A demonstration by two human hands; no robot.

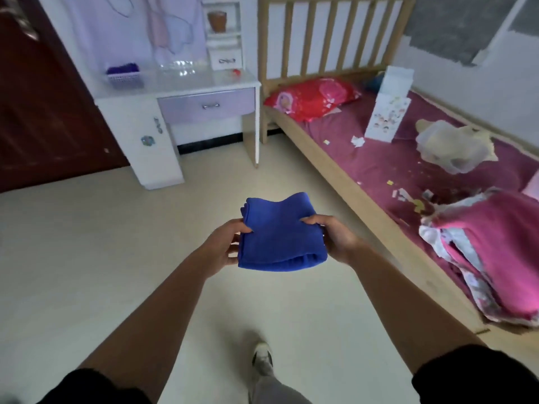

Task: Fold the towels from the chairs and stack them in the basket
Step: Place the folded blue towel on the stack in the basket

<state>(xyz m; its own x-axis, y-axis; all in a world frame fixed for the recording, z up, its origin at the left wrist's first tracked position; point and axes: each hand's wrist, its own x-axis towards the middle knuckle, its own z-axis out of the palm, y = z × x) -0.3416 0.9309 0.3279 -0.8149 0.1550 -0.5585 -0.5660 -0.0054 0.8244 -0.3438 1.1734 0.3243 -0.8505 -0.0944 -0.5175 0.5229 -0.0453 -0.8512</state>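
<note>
A blue towel (280,234), folded into a thick rectangle, is held flat in the air in front of me over the pale floor. My left hand (224,243) grips its left edge with the thumb on top. My right hand (335,237) grips its right edge the same way. A small lilac basket (125,78) with something purple in it sits on the white desk at the back left, well beyond the towel. No chairs are in view.
A white and lilac desk (186,103) stands against the far wall. A wooden bed (379,158) with a pink sheet, a red pillow (312,97), paper scraps and a pink quilt (490,252) runs along the right. A dark door (38,112) is on the left. My shoe (262,357) is below.
</note>
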